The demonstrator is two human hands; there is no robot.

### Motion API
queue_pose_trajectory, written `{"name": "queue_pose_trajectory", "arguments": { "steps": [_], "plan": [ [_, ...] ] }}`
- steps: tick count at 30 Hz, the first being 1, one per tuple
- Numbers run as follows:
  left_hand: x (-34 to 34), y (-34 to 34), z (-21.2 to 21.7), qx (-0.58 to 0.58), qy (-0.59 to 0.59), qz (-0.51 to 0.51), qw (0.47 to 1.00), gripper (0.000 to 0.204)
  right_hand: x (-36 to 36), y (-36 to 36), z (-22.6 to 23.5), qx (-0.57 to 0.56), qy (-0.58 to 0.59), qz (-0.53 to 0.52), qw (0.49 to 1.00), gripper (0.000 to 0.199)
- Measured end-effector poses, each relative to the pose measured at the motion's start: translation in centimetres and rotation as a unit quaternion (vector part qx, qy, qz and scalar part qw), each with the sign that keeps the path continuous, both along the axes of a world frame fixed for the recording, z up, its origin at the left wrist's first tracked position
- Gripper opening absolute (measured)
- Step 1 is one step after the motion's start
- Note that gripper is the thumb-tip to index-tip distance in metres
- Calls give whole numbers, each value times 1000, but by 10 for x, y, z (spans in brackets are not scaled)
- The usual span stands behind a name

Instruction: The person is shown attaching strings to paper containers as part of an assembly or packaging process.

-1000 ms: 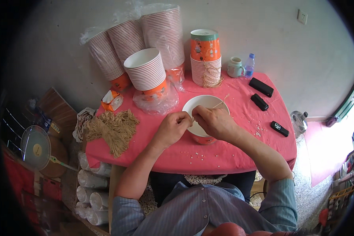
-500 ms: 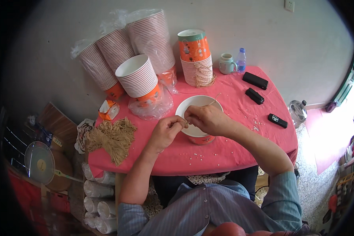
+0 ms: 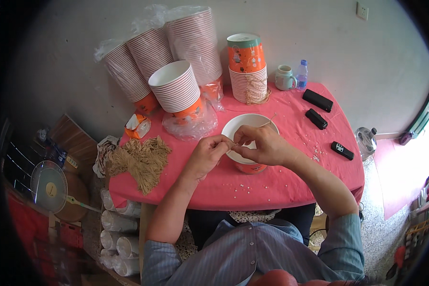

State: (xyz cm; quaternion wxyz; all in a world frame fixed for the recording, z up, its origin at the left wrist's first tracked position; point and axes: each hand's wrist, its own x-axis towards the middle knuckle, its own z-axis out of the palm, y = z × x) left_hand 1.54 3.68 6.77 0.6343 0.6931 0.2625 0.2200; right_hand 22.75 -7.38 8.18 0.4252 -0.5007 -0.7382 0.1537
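Note:
Both hands meet above the near left rim of a white-lined paper bucket (image 3: 231,125) with an orange outside. My left hand (image 3: 206,155) is closed, its thumb and forefinger pinching a thin tan cord. Opposite it, my right hand (image 3: 266,147) has thumb and forefinger at the same cord, the fingertips almost touching the left ones. A thin end of tan cord (image 3: 271,119) sticks up beyond the right hand, over the bucket's far right rim. The cord between the fingertips is too small to make out well. To the left lies a pile of tan cords (image 3: 145,162).
Stacks of paper buckets (image 3: 174,88), some in clear plastic, stand at the back left. Behind the bucket is an upright stack with cord draped on it (image 3: 248,86). A mug (image 3: 284,78), water bottle (image 3: 302,75) and black devices (image 3: 318,100) sit right on the pink-covered table (image 3: 291,190).
The whole view has shifted slightly. My right hand's fingers have straightened and spread a little from a tighter curl, while both hands stay together over the bucket's rim.

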Motion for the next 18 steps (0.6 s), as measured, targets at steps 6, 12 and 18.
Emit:
{"name": "queue_pose_trajectory", "arguments": {
  "steps": [6, 12, 18],
  "plan": [
    [1, 1, -3, 23, -21, -13, 999, 21, 5, 5, -8, 11, -8, 6, 1000, 10],
    [-4, 3, -2, -21, -16, 6, 1000, 19, 9, 5, -9, -10, -32, -9, 999, 9],
    [-5, 5, -12, -84, -81, -4, 993, 22, 6, 8, -10, -17, -69, -20, 997, 9]
  ]
}}
